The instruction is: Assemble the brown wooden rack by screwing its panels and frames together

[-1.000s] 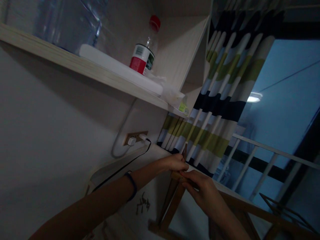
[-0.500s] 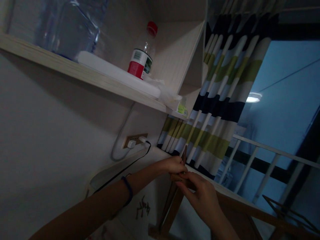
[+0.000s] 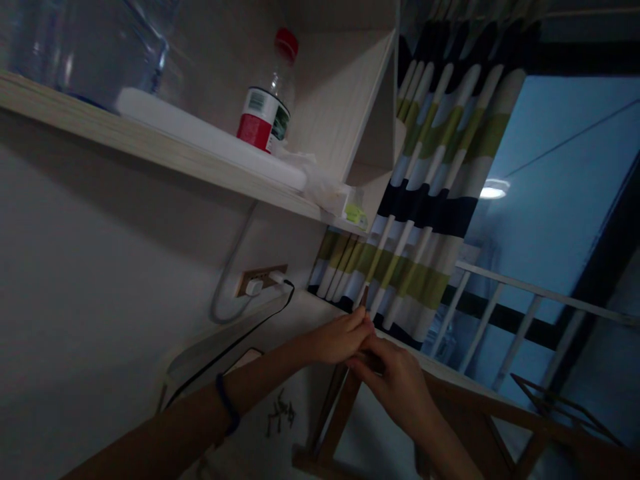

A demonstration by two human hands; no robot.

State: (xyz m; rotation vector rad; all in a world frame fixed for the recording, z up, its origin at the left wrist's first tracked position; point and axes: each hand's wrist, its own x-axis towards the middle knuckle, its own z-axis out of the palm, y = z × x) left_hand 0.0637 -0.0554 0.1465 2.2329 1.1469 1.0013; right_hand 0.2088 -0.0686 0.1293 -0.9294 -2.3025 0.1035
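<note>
Left hand (image 3: 336,338), right hand (image 3: 395,377) hold wooden frame (image 3: 343,413); striped curtain (image 3: 425,193) just behind.

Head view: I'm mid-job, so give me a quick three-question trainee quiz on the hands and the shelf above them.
1. True or false: the left hand and the right hand meet at the top of the wooden frame.
2. The bottle on the shelf has a cap that is: A blue, B red, C green.
3. Fill in: the wristband sits on the ____ arm.

Key: 1 true; 2 B; 3 left.
</note>
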